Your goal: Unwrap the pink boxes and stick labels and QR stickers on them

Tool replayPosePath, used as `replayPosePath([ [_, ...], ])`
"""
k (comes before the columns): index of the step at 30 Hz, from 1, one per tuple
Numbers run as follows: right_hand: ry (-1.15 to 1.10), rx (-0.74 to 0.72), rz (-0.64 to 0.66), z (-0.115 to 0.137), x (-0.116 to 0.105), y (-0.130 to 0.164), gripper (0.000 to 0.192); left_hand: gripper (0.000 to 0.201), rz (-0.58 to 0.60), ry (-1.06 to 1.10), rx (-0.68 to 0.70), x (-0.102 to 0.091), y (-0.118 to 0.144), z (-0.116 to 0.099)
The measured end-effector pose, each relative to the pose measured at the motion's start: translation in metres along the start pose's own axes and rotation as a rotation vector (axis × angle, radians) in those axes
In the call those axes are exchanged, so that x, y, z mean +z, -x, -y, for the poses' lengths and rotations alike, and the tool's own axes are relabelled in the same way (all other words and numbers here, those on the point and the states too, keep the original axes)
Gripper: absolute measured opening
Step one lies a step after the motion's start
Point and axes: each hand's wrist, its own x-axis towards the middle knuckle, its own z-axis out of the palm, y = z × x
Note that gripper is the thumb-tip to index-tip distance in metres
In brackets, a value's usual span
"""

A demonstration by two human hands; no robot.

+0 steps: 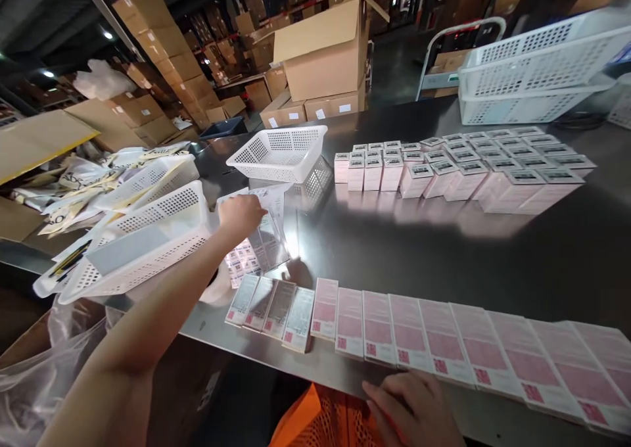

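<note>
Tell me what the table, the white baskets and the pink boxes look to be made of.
Table: probably stainless steel, brushed, since it mirrors the boxes and lights. White baskets: moulded plastic, with perforated walls and a matte look. Pink boxes: thin printed cardboard, with sharp folded edges and a slight sheen.

We see the clear plastic packet (263, 227) with printed labels inside, lying on the steel table near its left edge, its upper end lifted a little under our left hand (240, 213). The row of flat pink boxes (444, 342) lies side by side along the near edge; our right hand (411, 411) rests just below it.
</note>
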Motion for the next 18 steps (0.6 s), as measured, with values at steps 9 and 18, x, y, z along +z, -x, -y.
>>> replayPosePath([
  [9, -0.074, -0.018, 0.139, 0.010, -0.016, -0.033, 0.026, 0.027, -0.157, 0.064, -0.034, 0.007, 0.001, 0.001],
  [18, -0.170, 0.409, 0.663, -0.012, 0.091, -0.238, 0.045, 0.028, -0.305, 0.164, 0.093, 0.038, 0.003, 0.030],
])
